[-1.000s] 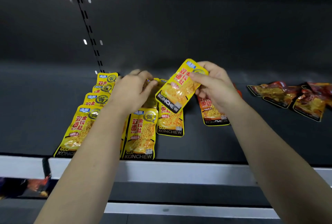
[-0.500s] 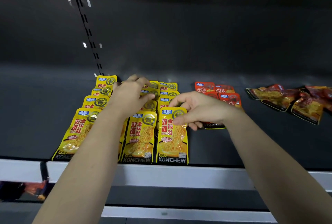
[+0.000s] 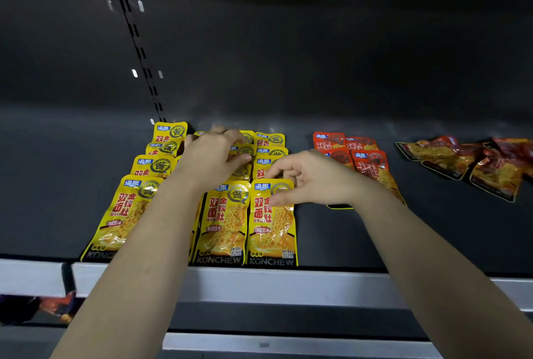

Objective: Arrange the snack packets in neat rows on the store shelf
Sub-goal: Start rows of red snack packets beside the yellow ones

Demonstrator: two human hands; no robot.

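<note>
Dark back panel point(image 3: 317, 56) behind, with a slotted upright strip point(image 3: 135, 41) running down its left part. Pale price rail point(image 3: 274, 283) along the front edge. Below, another pale rail point(image 3: 288, 342), lower tier dim.

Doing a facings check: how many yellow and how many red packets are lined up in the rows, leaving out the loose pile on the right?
Yellow foil snack packets: 12
Red foil snack packets: 4
Total: 16 visible; more may be hidden.
</note>
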